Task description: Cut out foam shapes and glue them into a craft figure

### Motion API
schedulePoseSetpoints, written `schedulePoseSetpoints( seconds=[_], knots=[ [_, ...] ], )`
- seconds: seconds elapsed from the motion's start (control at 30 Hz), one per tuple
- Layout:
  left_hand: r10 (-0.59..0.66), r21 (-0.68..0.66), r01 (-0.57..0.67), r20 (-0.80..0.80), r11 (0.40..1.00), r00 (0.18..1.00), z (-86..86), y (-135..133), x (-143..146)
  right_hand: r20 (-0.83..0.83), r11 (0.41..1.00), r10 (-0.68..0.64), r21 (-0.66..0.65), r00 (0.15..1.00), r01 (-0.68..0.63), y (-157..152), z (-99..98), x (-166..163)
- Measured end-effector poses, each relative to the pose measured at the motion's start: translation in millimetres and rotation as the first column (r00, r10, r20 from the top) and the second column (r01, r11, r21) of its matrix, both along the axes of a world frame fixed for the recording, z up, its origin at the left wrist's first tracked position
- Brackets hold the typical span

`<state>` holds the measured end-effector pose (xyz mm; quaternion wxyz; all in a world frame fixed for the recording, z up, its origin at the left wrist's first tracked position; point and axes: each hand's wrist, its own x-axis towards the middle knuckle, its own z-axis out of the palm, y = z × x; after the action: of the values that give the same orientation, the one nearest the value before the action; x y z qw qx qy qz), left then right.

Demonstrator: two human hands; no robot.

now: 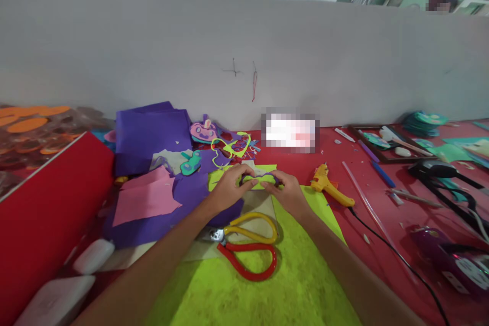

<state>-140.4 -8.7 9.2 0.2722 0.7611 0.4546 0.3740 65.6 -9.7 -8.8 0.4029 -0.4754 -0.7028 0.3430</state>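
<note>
Between my hands is a small lime-green cutout with a purple edge [260,179], which looks like craft foam. My left hand [234,183] pinches its left end, and my right hand [288,189] grips the right end; the fingers hide part of its outline. Large scissors [250,244] with one yellow and one red handle lie below my hands, blades pointing left and partly covered by my left forearm. Beneath them spreads a lime-green sheet [267,285]. Beyond my left hand are lime-green cut scraps [239,146] and a teal cutout [190,163].
Purple sheets [153,137], pink sheets [147,196] and a pink cutout [204,131] lie left. A yellow glue gun [330,188] with a trailing cord rests right, near a clear stick [362,201] and a dark-framed tray [382,158]. A grey partition [191,51] stands behind.
</note>
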Motion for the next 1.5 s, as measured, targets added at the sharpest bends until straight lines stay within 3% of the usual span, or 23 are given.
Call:
schedulePoseSetpoints(
  seconds=[0.53,0.73,1.17,1.33,1.4,1.5],
  knots=[
    [-0.004,-0.059,0.003,-0.005,0.998,1.000,-4.9,5,-2,-0.083,0.996,-0.067,-0.058,0.994,0.063,4,-11.4,2],
    [0.024,-0.089,-0.024,-0.001,0.996,1.000,-7.1,5,-2,-0.022,0.997,-0.076,-0.024,0.997,0.075,4,-9.1,4],
    [-0.007,-0.183,0.043,0.195,0.982,0.981,-4.2,4,-3,0.002,0.998,-0.066,0.005,0.998,0.066,5,-9.1,4],
    [0.138,-0.091,-0.117,0.267,0.989,0.954,-10.7,10,-8,0.008,0.997,-0.077,0.015,0.997,0.077,6,-10.8,5],
    [0.160,-0.089,-0.141,0.262,0.986,0.952,-10.9,10,-8,0.002,0.997,-0.077,0.016,0.997,0.077,5,-9.5,4],
    [0.083,-0.131,-0.061,0.168,0.990,0.982,-8.6,8,-6,-0.019,0.998,-0.069,-0.003,0.997,0.069,4,-7.4,4]
  ],
)
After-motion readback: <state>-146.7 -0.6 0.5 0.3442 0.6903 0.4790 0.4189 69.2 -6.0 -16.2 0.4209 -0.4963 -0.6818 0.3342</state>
